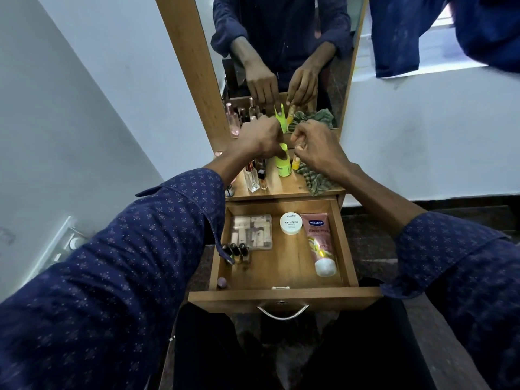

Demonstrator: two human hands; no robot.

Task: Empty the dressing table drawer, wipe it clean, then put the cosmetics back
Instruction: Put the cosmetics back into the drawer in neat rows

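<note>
The wooden drawer stands pulled open. Inside lie a clear plastic case, a white nail polish jar, a pink Vaseline tube, three small nail polish bottles and a small purple item. Above it, on the dressing table top, my left hand grips the top of a neon green bottle. My right hand pinches the cap of a small yellow bottle; the mirror shows both grips.
Glass perfume bottles stand at the left of the table top. A striped green cloth lies bunched at its right. The mirror rises right behind. A white wall is on the left, dark floor on the right.
</note>
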